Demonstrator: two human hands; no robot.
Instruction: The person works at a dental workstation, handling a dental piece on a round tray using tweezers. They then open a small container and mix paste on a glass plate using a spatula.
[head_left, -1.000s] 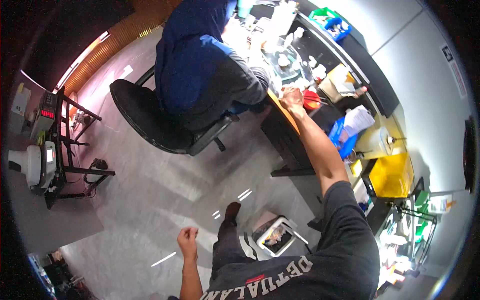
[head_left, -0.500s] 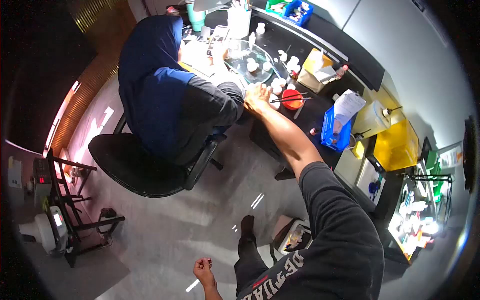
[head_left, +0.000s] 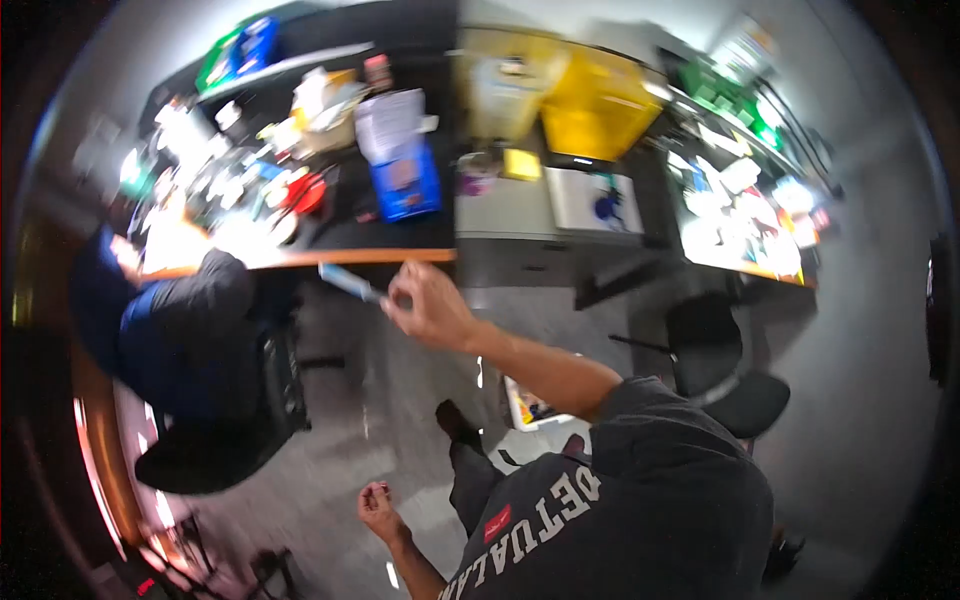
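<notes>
My right hand [head_left: 432,308] is stretched out over the floor, in front of the table's edge. Its thumb and fingers pinch a slim, pale blue stick-like item [head_left: 348,281] with a darker end near the fingers; motion blur hides its kind. Low in the view, my left hand [head_left: 380,508] hangs by my body with its fingers curled together. Whether something small sits in that hand, I cannot make out.
A seated person [head_left: 185,330] works at the cluttered table on the left. On it are a red bowl [head_left: 304,190] and a blue tray [head_left: 408,185] with paper. A yellow bin [head_left: 600,105] stands further right. A black chair [head_left: 745,400] is at the right.
My right hand has drawn back from the table beside the seated person and now carries the pale blue item. The view has swung to the right. My left hand stays low and curled.
</notes>
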